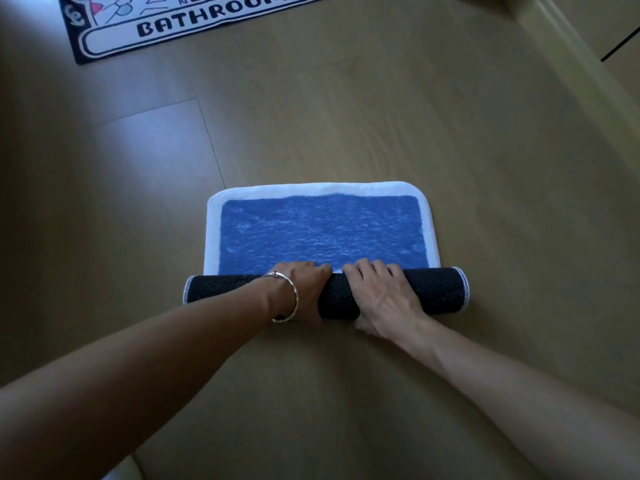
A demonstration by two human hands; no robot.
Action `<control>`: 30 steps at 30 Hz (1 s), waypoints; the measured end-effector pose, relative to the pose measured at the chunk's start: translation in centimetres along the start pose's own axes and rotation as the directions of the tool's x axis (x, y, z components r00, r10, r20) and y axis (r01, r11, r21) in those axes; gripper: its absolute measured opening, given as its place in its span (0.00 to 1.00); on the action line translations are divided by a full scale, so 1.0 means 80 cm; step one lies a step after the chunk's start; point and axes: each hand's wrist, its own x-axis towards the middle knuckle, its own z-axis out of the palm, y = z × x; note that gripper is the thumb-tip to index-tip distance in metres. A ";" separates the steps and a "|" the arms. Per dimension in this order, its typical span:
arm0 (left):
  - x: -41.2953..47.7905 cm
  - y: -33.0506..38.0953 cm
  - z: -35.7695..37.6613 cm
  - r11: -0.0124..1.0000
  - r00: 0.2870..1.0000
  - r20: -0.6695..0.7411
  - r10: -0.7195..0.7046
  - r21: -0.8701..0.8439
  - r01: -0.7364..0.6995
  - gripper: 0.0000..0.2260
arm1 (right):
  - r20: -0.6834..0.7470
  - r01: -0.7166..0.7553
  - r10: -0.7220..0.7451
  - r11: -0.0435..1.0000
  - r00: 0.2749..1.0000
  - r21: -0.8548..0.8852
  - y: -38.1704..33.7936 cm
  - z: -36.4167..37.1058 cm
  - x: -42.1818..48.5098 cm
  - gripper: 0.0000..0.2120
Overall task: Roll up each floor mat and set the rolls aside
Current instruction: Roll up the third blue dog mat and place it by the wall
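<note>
A blue floor mat (322,230) with a white border lies on the wooden floor, its near part wound into a dark, dotted roll (433,289). My left hand (306,289), with a bangle on the wrist, grips the roll left of its middle, fingers curled over the top. My right hand (381,292) grips the roll beside it, fingers over the top and thumb at the near side. A second mat (166,26), dark-edged and white with the word BATHROOM, lies flat at the top left.
Wooden floor (346,116) surrounds the mats. A pale skirting or door frame (568,53) runs diagonally along the upper right. A thin dark cable (620,46) shows at the right edge.
</note>
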 end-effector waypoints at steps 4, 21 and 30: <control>-0.011 0.000 0.030 0.955 0.922 -0.361 0.136 0.294 -0.026 0.35 | 0.151 -0.018 0.002 0.994 0.988 0.106 0.010 -0.019 0.023 0.29; 0.008 -0.014 -0.011 0.985 0.962 -0.267 0.061 0.175 -0.014 0.31 | 0.018 -0.099 0.098 0.994 0.995 0.053 0.021 -0.018 0.025 0.31; 0.008 -0.016 -0.016 0.979 0.978 -0.206 0.030 0.203 0.013 0.29 | 0.438 -0.149 -0.017 0.928 0.899 0.342 0.042 -0.047 0.050 0.38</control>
